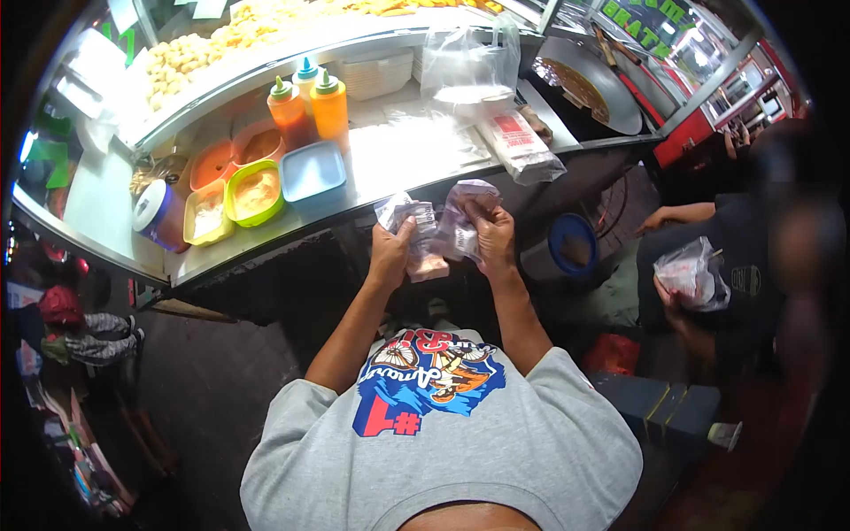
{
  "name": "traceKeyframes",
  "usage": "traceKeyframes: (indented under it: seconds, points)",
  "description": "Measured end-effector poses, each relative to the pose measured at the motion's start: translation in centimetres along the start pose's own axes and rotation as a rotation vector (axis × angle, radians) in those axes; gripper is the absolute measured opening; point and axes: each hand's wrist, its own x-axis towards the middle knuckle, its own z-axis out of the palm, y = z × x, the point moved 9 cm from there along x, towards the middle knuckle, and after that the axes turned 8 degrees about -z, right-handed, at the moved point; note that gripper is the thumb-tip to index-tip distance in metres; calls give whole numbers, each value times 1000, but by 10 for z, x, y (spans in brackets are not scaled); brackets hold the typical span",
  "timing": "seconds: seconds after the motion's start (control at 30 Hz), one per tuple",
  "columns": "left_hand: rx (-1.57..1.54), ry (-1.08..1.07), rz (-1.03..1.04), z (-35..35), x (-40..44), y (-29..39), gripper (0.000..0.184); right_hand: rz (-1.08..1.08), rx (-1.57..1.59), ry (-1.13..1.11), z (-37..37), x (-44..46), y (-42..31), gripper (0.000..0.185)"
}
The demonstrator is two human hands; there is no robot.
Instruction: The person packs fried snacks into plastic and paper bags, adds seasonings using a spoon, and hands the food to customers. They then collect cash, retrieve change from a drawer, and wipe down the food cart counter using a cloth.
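Observation:
My left hand (388, 255) is closed around a small stack of banknotes (425, 218), the thumb pressed on top. Close beside it, my right hand (498, 237) pinches crumpled purplish banknotes (462, 221). Both hands are in front of my body, just short of the counter edge. The print on the notes is too blurred to read. A plastic-wrapped pack of white bags (518, 142) lies on the counter beyond my right hand. Beyond my left is a blue-lidded tub (312, 171).
Squeeze bottles (329, 106), sauce tubs (254, 192) and a clear plastic bag (469, 66) stand on the counter (390, 150). A wok (589, 80) sits at back right. At right, a person (708, 226) holds a bagged package (692, 274). A blue bucket (574, 243) is below.

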Motion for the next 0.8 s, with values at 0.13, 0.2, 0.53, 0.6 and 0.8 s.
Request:
traceKeyframes:
  seconds: [0.13,0.2,0.53,0.6,0.8]
  points:
    - [178,-13,52,5,-8,7,15,66,-263,-171,15,-30,0,16]
    - [282,-29,73,21,4,-10,17,71,-259,-166,-12,-21,14,18]
    - [95,-201,-86,58,7,-26,40,32,-150,-71,-42,-19,6,18]
    - [105,-210,-110,64,9,-26,39,7,-183,-66,-46,-18,6,18]
    - [350,-265,45,92,27,-32,41,-182,-217,68,-61,-10,-33,21]
